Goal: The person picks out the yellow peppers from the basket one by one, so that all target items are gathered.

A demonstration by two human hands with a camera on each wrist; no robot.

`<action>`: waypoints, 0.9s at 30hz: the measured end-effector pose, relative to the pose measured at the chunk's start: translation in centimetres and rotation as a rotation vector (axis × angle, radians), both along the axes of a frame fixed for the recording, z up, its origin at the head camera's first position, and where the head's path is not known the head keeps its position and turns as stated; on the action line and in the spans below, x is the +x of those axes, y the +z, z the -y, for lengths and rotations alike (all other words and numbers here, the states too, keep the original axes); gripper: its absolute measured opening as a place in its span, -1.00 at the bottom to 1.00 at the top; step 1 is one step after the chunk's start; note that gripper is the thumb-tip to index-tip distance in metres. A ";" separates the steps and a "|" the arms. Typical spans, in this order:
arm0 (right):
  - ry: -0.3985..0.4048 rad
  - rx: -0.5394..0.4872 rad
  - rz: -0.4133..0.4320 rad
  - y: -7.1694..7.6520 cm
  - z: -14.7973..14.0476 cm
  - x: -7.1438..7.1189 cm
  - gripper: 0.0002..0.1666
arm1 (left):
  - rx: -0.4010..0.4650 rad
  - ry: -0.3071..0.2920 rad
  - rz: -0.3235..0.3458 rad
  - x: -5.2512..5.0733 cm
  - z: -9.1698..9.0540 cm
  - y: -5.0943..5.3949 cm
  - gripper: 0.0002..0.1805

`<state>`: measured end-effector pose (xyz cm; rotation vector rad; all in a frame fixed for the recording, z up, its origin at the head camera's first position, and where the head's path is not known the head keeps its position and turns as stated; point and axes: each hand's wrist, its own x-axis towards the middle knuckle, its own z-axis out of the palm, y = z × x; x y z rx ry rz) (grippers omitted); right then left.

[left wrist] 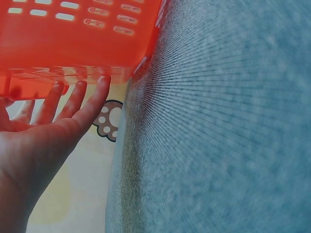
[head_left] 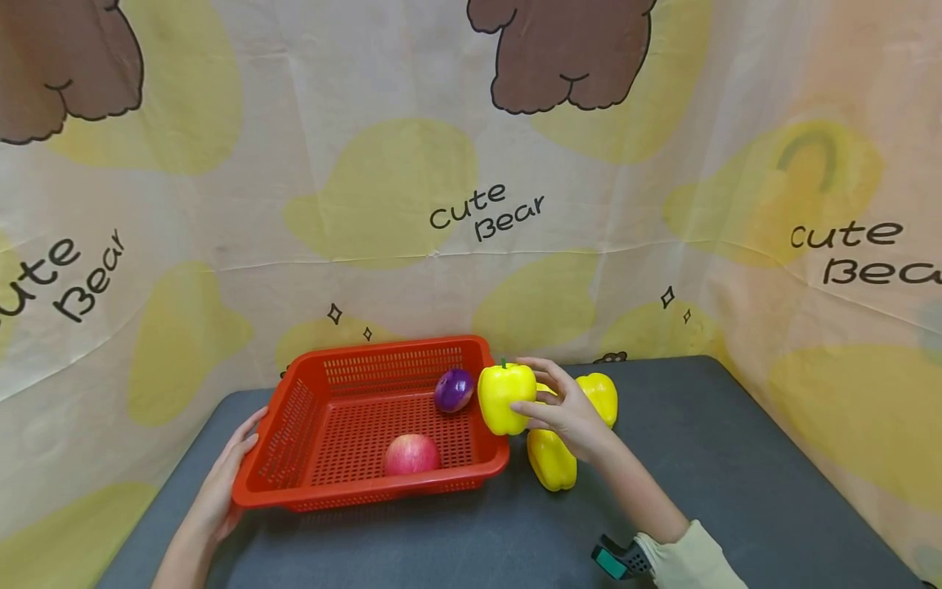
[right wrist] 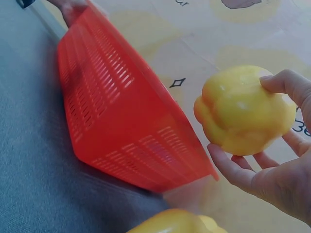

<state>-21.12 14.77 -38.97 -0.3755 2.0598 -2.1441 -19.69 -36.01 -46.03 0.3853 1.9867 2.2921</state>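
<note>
In the head view my right hand pinches a yellow bell pepper by its side, stem up. It is raised just off the right rim of a red plastic basket. The right wrist view shows thumb and fingertips on the pepper. A purple, egg-shaped vegetable and a red apple lie inside the basket. My left hand touches the basket's left side. In the left wrist view its fingers are fairly straight, their tips against the perforated wall.
More yellow bell peppers, one in front and one farther back, lie on the dark grey table right of the basket. A printed cloth hangs behind and beside the table. A dark band is by the right sleeve.
</note>
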 end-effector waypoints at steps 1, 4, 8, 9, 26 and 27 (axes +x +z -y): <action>-0.001 0.000 0.001 0.0 -0.1 0.0 -0.21 | 0.000 0.001 0.001 0.0 0.0 0.0 -0.51; -0.001 -0.007 0.005 -0.1 -0.3 0.1 -0.19 | 0.003 0.003 0.004 0.0 0.0 0.0 -0.51; 0.009 -0.015 0.011 -0.2 -0.6 0.2 -0.16 | 0.003 0.004 0.006 0.0 0.0 0.0 -0.50; 0.010 -0.014 0.012 -0.3 -0.7 0.3 -0.15 | 0.000 0.005 0.007 0.0 0.0 0.0 -0.50; -0.027 0.027 0.019 -0.3 -2.5 1.2 -0.16 | -0.019 0.021 0.007 0.0 -0.2 0.2 -0.49; -0.028 0.024 0.018 -0.3 -2.6 1.3 -0.17 | -0.019 0.020 0.007 0.0 -0.2 0.2 -0.49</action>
